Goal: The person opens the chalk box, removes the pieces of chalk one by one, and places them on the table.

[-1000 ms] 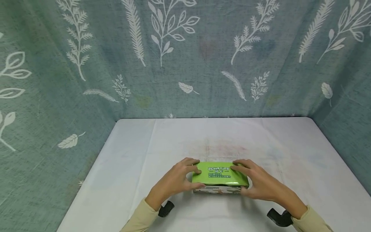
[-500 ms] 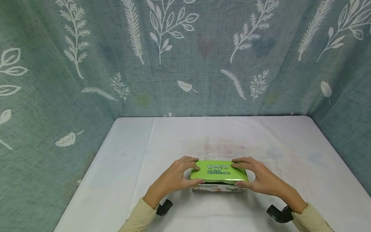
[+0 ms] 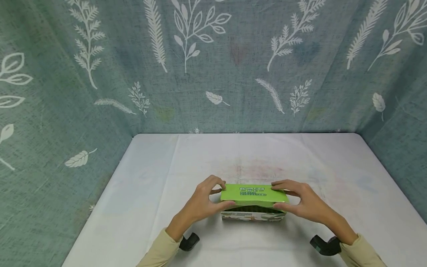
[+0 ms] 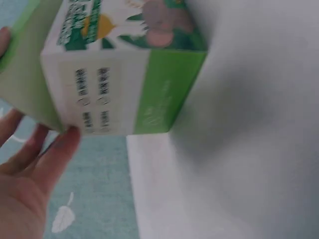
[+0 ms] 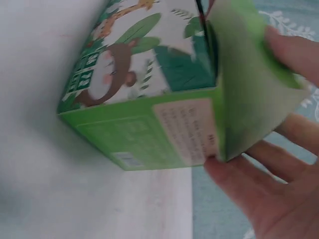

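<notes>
Leaf-print curtain (image 3: 213,74) round white table (image 3: 150,178); both hands (image 3: 203,202) pinching green box's lid (image 3: 253,194).

A white table (image 3: 160,178) carries everything, its cloth faintly stained pink just beyond the hands. Between the left hand (image 3: 200,203) and right hand (image 3: 305,204) a green box (image 3: 252,207) sits directly on it, near the front edge, its green lid gripped at both ends.
</notes>
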Motion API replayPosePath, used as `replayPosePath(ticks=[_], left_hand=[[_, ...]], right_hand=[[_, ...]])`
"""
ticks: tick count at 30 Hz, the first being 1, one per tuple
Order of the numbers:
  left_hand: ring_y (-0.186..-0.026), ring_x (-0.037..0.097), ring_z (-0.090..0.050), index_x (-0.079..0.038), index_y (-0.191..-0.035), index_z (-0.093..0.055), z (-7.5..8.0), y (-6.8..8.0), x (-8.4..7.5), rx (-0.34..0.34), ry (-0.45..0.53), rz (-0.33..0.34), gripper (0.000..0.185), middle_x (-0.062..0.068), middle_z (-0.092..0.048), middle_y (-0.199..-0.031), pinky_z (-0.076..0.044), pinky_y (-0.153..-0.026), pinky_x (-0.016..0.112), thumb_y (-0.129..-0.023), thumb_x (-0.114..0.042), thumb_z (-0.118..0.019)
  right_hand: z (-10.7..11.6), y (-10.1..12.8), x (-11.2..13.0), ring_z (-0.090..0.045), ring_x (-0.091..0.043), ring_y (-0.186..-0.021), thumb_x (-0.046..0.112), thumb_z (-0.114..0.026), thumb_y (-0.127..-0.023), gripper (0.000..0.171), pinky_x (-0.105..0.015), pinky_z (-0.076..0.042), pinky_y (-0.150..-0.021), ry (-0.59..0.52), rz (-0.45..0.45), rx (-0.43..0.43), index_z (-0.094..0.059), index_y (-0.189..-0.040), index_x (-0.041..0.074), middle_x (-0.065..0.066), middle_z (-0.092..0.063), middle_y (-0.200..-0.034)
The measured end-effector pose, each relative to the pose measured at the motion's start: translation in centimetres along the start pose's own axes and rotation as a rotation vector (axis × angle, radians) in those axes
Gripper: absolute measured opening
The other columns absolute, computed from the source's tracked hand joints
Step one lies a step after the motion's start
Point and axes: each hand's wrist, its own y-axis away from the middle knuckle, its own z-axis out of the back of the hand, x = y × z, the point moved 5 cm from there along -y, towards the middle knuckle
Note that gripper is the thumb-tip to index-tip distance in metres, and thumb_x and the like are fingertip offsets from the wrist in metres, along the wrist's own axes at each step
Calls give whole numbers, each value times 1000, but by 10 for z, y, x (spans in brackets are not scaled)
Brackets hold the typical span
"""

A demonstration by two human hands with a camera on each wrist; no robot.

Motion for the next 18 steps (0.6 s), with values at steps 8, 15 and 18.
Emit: replayPosePath(ticks=[8, 15, 18], left_hand=[[-83, 21, -60, -11, -70, -43, 5, 1, -9, -253, -24, -151, 44, 1, -53, -77, -56, -74, 32, -69, -18, -86], [-78, 25, -61, 0, -83, -57, 12, 5, -44, -239, 111, -201, 24, 11, -59, -84, -59, -70, 38, -73, 4, -78], [-89, 31, -61, 3, -97, -61, 12, 6, -48, -231, 120, -197, 28, 15, -61, -96, -58, -73, 45, -74, 6, -77]], right_hand=[[7, 8, -2, -58, -12, -96, 8, -81, -74, 37, -26, -56, -80, -20, 35, -239, -62, -105, 16, 1, -57, -104], [14, 11, 2, -63, -6, -86, -12, -75, -72, 33, -20, -56, -72, -119, 93, -390, -54, -85, 9, -4, -62, -91], [16, 12, 5, -63, -8, -89, -14, -74, -72, 31, -19, -55, -77, -119, 108, -420, -58, -83, 10, -7, -65, -93]])
